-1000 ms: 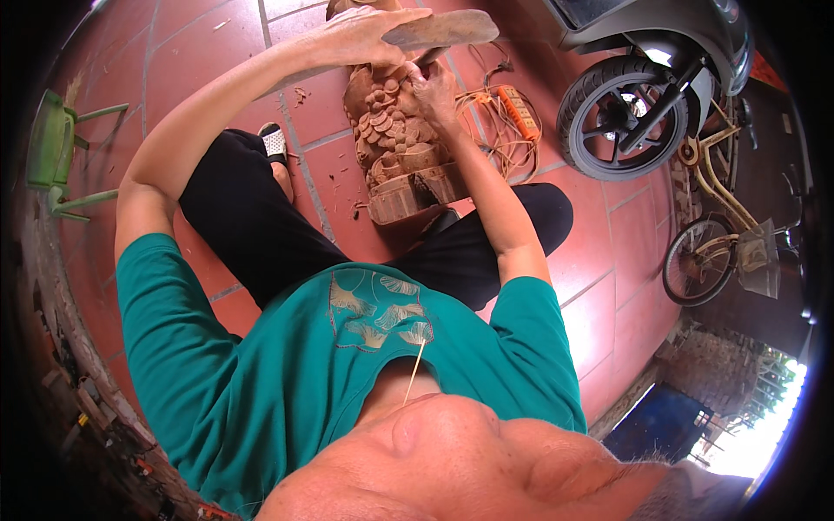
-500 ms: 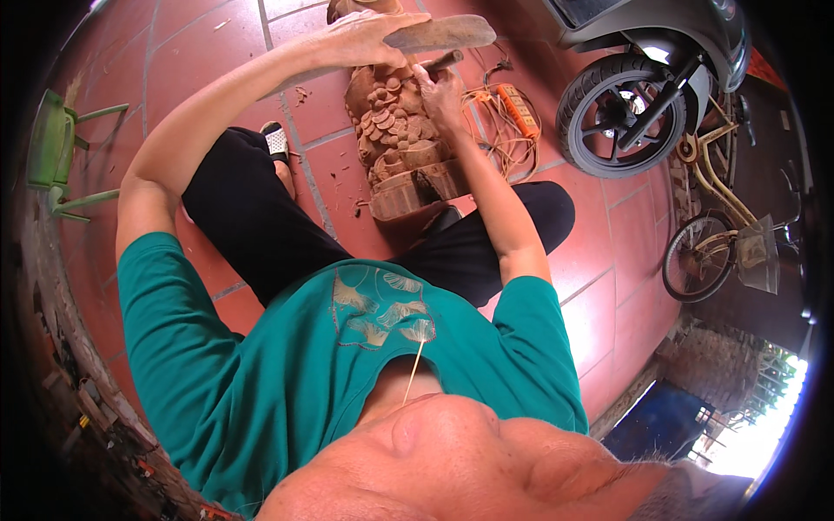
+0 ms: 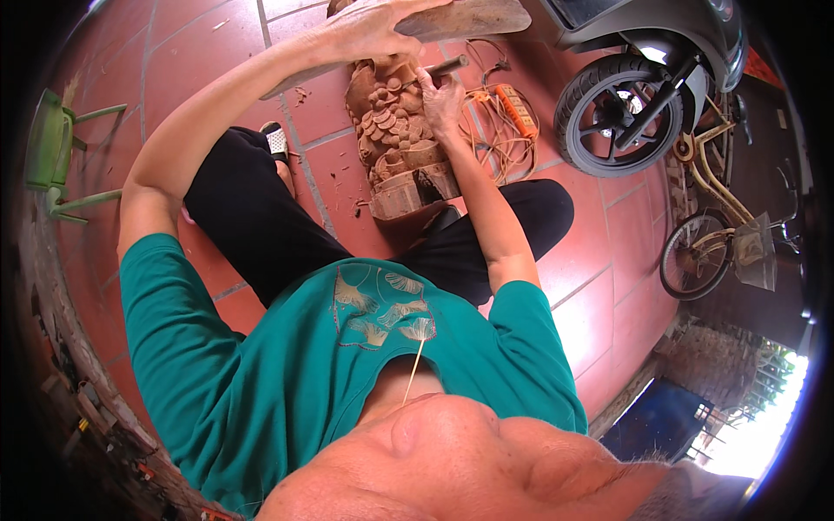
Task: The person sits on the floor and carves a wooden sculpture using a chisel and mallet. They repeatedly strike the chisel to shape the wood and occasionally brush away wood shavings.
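A carved block of reddish-brown wood (image 3: 395,122), covered in coin-like rounds and stepped shapes, rests on the tiled floor between my legs. My left hand (image 3: 373,33) is closed round a long flat wooden bat (image 3: 482,19), held above the far part of the carving. One end of the bat sticks out to the right, and some of it passes behind my forearm. On the carving's right side, my right hand (image 3: 443,102) grips a chisel (image 3: 450,65) with a round brown handle. The chisel's tip lies against or close to the carving; exact contact is unclear.
An orange power strip (image 3: 516,111) with coiled cable lies right of the carving. Beyond it stand a motorbike wheel (image 3: 618,115) and a bicycle (image 3: 704,252). A green chair (image 3: 54,143) is at far left. Wood chips (image 3: 301,94) dot the tiles.
My left hand and the bat have shifted up and to the right, away from the chisel handle. The right hand has moved only slightly, still on the chisel.
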Tool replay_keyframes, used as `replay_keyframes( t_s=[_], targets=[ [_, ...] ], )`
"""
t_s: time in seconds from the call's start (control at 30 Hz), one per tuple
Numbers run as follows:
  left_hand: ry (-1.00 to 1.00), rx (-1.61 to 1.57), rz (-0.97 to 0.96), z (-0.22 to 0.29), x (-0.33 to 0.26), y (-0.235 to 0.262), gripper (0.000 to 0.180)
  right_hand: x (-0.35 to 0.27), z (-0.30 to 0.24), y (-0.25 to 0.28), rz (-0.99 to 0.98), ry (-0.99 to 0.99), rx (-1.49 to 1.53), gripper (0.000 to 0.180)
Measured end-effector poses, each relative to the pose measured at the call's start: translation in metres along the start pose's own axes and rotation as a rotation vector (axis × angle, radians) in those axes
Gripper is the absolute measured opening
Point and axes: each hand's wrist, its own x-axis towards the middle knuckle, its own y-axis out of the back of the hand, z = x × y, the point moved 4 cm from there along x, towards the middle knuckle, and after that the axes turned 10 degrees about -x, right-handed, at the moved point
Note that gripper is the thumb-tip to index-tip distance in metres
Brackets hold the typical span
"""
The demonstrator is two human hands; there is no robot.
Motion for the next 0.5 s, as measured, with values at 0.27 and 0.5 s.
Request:
replay_keyframes(
  t_s=[0.27,0.5],
  targets=[
    [-0.139,0.245,0.092,-0.064,0.009,-0.025,0.078,-0.011,-0.023,-0.007,-0.065,0.004,0.239,0.023],
    [-0.095,0.143,0.094,-0.039,0.009,-0.022,0.079,-0.010,-0.021,0.000,-0.046,-0.008,0.091,0.025]
  ],
)
